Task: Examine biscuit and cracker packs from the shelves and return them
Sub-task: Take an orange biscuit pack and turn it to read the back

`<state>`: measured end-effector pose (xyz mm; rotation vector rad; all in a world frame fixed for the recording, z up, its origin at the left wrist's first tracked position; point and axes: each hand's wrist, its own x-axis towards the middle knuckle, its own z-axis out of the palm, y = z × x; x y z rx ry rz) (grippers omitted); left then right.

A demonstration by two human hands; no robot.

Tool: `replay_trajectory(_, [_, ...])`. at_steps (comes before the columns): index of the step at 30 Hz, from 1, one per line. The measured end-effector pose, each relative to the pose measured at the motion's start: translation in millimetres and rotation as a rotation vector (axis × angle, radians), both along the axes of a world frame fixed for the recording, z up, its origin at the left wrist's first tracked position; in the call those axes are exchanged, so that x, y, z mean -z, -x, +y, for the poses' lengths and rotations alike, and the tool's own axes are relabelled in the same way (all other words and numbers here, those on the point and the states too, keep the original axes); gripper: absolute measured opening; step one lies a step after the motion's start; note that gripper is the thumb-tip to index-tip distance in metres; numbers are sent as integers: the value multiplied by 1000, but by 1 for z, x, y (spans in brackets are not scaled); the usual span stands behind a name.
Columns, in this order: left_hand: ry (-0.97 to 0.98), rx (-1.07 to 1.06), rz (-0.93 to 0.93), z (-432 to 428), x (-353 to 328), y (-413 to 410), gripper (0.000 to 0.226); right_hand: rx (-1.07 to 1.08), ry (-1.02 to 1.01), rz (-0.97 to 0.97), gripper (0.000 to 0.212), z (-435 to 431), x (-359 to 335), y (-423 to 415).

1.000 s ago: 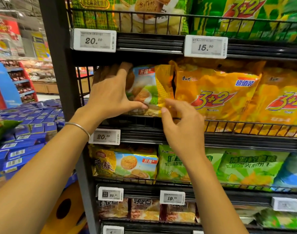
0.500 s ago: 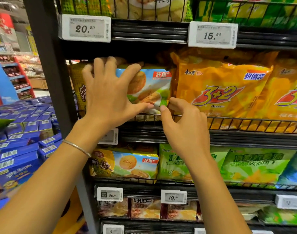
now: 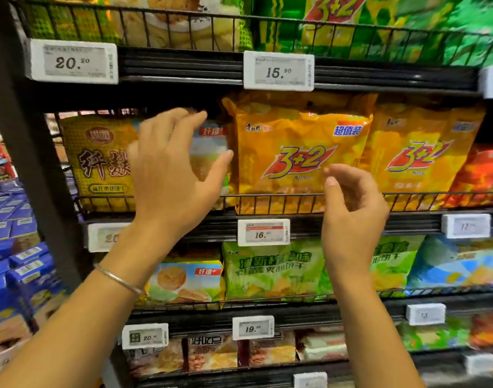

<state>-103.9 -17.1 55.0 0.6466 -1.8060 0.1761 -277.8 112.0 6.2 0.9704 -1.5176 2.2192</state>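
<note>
On the middle shelf (image 3: 217,228), behind a low wire rail (image 3: 281,195), a yellow biscuit pack (image 3: 99,163) is standing at the left end, just beside an orange pack (image 3: 295,135) showing "3+2". A dark gap is staying free above the yellow one. The left hand (image 3: 172,175) is hovering before it, fingers spread, gripping nothing. The right hand (image 3: 351,208) is hanging loosely curled and empty before the orange pack. Price tags above are reading 20.20 (image 3: 73,63) and 15.90 (image 3: 279,71).

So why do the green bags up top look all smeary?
In the head view the green packs at the top right are smeared by blur, and the left hand is a little soft too; the 15.90 price tag reads sharp.
</note>
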Motion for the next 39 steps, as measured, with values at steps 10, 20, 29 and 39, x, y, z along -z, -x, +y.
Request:
replay_trajectory(10, [-478,398,231,42,-1,63,51,-80,-205,38,53,12,-26,52])
replay_trajectory(20, [-315,376,503,63,10,68,26,-229,-13,-9,41,30,-26,56])
replay_trajectory(29, [-199,489,633,76,8,67,36,-220,199,110,37,43,-35,52])
replay_trajectory(39, [-142,659,622,92,0,47,24,-492,295,191,41,70,-19,50])
